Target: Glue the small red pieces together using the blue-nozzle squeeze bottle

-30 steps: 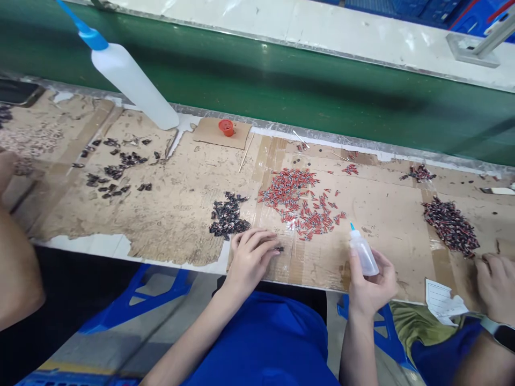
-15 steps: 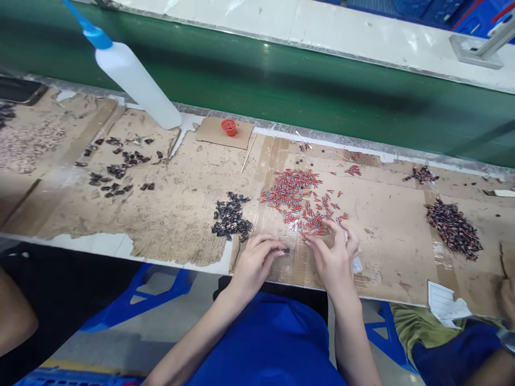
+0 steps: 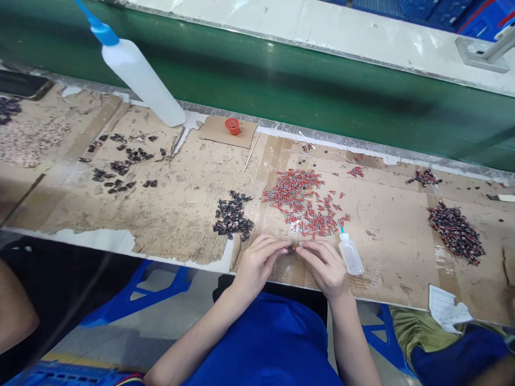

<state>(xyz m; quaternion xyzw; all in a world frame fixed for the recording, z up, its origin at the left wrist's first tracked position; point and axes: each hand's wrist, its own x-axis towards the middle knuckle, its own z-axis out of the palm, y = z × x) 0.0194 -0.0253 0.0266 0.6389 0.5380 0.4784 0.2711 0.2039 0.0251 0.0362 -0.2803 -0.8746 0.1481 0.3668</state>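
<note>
My left hand (image 3: 255, 262) pinches a small black part (image 3: 290, 248) at the near edge of the cardboard-covered bench (image 3: 189, 203). My right hand (image 3: 324, 264) pinches a small red piece against that black part, fingertips of both hands meeting. Beyond my hands lies a pile of small red pieces (image 3: 300, 201). A pile of black parts (image 3: 233, 217) sits just beyond my left hand. A small clear squeeze bottle (image 3: 351, 254) with a blue tip stands right of my right hand, untouched.
A large white squeeze bottle (image 3: 140, 80) leans at the back left near a green conveyor belt (image 3: 322, 96). An orange cap (image 3: 232, 126) rests on a cardboard scrap. More dark parts lie at the left (image 3: 120, 169) and right (image 3: 456, 233). Other people sit on either side.
My right hand set the small squeeze bottle down on the bench, picked a red piece from the pile, and brought it to the black part in my left hand. The neighbour's hand at right withdrew.
</note>
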